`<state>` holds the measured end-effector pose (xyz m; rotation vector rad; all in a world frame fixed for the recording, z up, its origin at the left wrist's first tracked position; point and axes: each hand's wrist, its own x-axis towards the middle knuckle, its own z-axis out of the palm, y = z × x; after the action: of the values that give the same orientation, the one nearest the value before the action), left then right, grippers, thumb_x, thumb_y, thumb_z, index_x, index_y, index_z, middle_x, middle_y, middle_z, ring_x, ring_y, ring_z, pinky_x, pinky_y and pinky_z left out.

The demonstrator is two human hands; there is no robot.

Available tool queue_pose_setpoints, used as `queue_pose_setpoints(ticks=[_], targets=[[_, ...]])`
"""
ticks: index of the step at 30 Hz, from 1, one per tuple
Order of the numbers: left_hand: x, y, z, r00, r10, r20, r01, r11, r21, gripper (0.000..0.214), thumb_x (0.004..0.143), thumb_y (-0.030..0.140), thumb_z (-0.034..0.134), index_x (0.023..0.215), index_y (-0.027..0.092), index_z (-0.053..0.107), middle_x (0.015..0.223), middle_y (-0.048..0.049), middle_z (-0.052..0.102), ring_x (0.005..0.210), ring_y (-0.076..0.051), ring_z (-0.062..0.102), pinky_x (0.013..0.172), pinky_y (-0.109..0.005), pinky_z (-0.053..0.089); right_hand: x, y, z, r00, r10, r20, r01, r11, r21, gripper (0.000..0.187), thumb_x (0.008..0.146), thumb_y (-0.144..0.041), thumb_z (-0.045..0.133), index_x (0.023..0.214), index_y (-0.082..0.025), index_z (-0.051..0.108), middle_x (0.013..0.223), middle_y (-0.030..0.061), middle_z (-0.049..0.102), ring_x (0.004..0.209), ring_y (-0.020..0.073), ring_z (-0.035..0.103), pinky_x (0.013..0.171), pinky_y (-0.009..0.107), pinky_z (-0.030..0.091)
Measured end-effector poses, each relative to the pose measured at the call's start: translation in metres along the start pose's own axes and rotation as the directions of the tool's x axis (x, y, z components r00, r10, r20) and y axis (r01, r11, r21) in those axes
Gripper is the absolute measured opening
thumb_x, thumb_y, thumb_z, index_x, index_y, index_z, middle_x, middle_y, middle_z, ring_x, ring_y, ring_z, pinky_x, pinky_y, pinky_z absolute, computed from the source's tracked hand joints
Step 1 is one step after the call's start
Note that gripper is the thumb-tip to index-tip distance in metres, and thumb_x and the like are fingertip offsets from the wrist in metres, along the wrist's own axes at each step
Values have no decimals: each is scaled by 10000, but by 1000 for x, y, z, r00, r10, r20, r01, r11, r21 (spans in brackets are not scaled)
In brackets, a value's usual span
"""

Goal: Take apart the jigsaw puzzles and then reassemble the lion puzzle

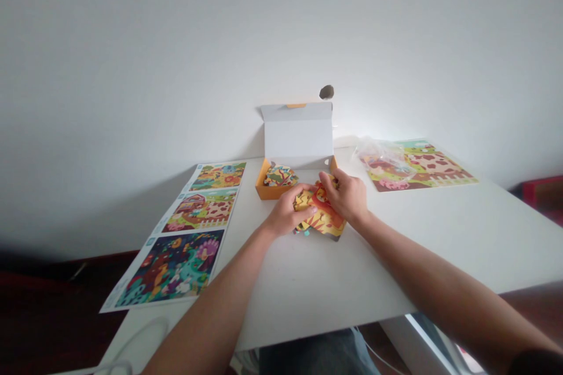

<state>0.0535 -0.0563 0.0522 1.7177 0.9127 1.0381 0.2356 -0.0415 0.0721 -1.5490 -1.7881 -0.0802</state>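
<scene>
Both my hands meet over a cluster of colourful jigsaw pieces (324,218), orange and yellow, lying on the white table (316,281). My left hand (285,214) curls its fingers onto the left side of the pieces. My right hand (347,194) grips their upper right part, fingers bent over the edge. Just behind them stands an open orange box (281,187) with its white lid (298,132) raised; more joined pieces (280,176) lie inside it.
A long sheet of three picture guides (185,228) lies along the table's left side. At the back right sits a finished farm puzzle (422,167) with a clear plastic bag (382,155) on its left end. A white wall rises behind.
</scene>
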Motion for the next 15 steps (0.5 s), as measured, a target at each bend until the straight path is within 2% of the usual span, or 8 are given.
queue_pose_setpoints(ticks=[6,11,15], targets=[[0,0,-1,1000,-1,-12,1,1000,3,455,733,289,731,1157,189,603,1053,-51,675,927,-226,657,775,-292,529,-4,3,2,999,-1,-42,11,971,241,461,962,-532,400,642,-210,479,545,-13,505,504,113,411,545,247,265],[1,-1,-3,999,-11,-31,12,1000,8,485,727,296,729,1184,194,603,1016,-50,686,880,-222,660,737,-297,527,-5,3,6,998,28,-64,3,901,434,478,964,-530,389,605,-214,391,511,-44,391,494,101,350,514,234,274],[1,0,-3,1000,-14,-9,14,1000,8,509,728,291,729,1209,188,597,1029,-52,685,891,-224,658,754,-299,524,-3,6,9,998,52,-39,-23,846,533,488,945,-548,425,596,-210,378,515,-54,363,506,94,346,504,224,282]])
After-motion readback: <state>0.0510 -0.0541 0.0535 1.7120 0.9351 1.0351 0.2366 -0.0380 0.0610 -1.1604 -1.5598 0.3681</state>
